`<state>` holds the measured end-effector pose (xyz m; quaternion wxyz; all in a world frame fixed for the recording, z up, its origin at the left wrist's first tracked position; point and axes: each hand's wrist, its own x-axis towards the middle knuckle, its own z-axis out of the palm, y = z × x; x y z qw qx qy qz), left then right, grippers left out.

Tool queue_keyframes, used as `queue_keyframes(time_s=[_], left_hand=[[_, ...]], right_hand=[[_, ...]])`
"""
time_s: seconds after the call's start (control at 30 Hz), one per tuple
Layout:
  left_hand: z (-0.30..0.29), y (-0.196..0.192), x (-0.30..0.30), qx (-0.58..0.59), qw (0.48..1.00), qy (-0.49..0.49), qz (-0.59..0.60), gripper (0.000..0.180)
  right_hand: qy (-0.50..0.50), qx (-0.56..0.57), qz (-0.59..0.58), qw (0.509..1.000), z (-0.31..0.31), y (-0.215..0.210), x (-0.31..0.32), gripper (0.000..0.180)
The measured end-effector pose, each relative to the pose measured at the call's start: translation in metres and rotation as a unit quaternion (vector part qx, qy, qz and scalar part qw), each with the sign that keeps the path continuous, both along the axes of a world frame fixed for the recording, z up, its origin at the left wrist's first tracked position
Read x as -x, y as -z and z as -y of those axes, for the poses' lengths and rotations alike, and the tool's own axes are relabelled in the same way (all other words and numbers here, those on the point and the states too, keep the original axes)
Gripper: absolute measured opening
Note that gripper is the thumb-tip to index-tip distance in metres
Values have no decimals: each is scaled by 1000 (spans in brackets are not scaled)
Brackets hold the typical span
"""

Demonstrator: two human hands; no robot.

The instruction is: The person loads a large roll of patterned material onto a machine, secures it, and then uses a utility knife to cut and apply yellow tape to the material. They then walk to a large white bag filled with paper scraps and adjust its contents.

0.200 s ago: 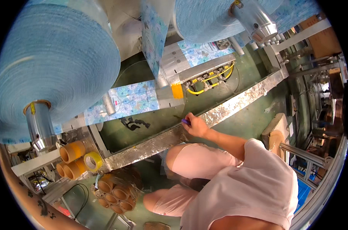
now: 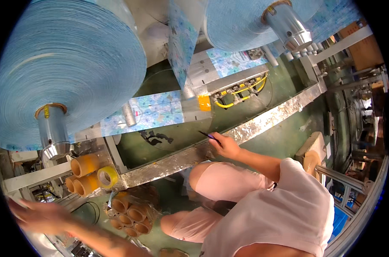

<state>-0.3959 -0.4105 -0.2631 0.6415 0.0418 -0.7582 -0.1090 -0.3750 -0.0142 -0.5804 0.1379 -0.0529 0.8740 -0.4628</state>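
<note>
My right hand [image 2: 226, 146] is closed around a thin dark tool with a purple part [image 2: 210, 136]. Its slim tip points up and left, above the shiny metal beam [image 2: 160, 170]; I cannot make out its exact kind. At the lower left rim my left hand [image 2: 38, 216] reaches out, smeared by motion, its fingers stretched and nothing visible in them. Nearest to it are brown cardboard tubes [image 2: 84, 165] and a roll of yellow tape [image 2: 107, 177] at the beam's left end. Patterned blue film [image 2: 153, 109] runs beyond the beam.
Two big blue film rolls [image 2: 87, 55] sit on metal shafts [image 2: 53, 128]. A bundle of wrapped cardboard tubes [image 2: 136, 213] stands by my bent legs. Yellow hoses [image 2: 224, 105] run along a bracket beyond the beam. A metal frame [image 2: 346, 180] is on the right.
My left arm has swung in from the left rim, so its hand now shows. The tool in my right hand has turned and shows more of its length. The view has shifted slightly.
</note>
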Motion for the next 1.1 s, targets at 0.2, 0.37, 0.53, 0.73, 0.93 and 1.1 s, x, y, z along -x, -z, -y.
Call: queue_keyframes(time_s=[0.2, 0.37, 0.53, 0.73, 0.93, 1.1], left_hand=[[-80, 174, -83, -216, 936, 147, 234, 49], [-85, 209, -90, -423, 862, 166, 223, 48], [-82, 265, -139, -475, 802, 90, 351, 41], [-111, 453, -211, -613, 656, -165, 408, 42], [-151, 517, -280, -480, 408, -123, 767, 65], [-160, 496, -252, -531, 348, -171, 754, 82]], right_hand=[[-59, -7, -29, 998, 8, -30, -21, 27], [-81, -40, -91, 992, 32, -52, -45, 23], [-188, -39, -116, 975, 58, -51, -64, 15], [-144, 72, -130, 978, 38, -53, -69, 17], [-189, 49, -161, 967, 42, -58, -82, 19], [-147, 88, -96, 981, 36, -59, -92, 15]])
